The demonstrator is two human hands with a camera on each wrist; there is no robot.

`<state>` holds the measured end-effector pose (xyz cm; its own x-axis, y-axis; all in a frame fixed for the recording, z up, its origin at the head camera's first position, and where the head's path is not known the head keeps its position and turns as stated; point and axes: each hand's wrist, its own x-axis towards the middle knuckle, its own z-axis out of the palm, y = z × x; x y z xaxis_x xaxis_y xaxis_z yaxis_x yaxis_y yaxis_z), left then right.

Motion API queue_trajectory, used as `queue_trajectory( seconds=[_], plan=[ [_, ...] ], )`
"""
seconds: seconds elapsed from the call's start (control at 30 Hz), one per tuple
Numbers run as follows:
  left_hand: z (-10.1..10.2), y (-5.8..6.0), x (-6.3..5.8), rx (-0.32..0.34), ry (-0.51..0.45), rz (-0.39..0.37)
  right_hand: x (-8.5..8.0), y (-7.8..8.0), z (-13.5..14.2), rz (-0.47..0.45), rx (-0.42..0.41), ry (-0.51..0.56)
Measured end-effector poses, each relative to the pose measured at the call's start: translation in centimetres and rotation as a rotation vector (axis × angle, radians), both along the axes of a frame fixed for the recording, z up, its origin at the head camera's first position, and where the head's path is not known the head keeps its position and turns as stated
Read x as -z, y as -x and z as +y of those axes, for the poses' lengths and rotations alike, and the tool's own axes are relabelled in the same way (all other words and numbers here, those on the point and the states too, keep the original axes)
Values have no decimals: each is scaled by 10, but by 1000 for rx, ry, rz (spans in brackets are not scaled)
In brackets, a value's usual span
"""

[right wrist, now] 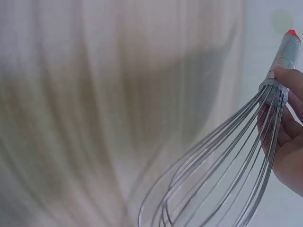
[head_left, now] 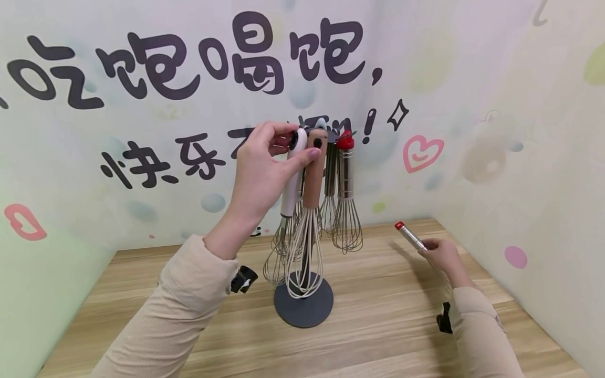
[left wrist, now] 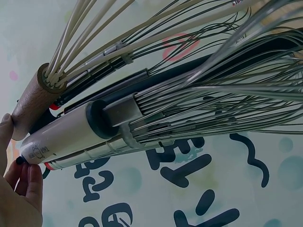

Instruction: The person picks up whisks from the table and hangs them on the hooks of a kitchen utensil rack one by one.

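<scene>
A dark stand with a round base [head_left: 302, 310] carries several whisks that hang by their handle ends. My left hand [head_left: 264, 168] is at its top, fingers curled at the upper end of a white-handled whisk [head_left: 291, 184]. The left thumb lies across the wooden handle of a cream-wired whisk [head_left: 312, 184] beside it. In the left wrist view, fingertips [left wrist: 34, 182] pinch at the dark end of the white handle [left wrist: 66, 135]. Off to the right, my right hand [head_left: 443, 257] grips a steel whisk [head_left: 411, 236] with a red tip, its wires [right wrist: 227, 156] pointing down in the right wrist view.
Another red-tipped steel whisk [head_left: 346, 173] hangs on the stand's right side, with more whisks behind. Beneath is a wood-grain table [head_left: 378, 325]. A printed wall [head_left: 189, 121] closes off the back, and side walls [head_left: 534, 184] stand left and right.
</scene>
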<state>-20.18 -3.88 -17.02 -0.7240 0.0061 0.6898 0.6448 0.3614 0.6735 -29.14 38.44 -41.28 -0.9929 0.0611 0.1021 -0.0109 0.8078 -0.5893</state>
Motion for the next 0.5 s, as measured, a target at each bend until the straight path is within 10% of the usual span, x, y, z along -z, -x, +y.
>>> queue_trajectory(
  seconds=[0.5],
  plan=[
    [-1, 1, 1, -7, 9, 14, -36, 5, -20, 108, 22, 86]
  ],
)
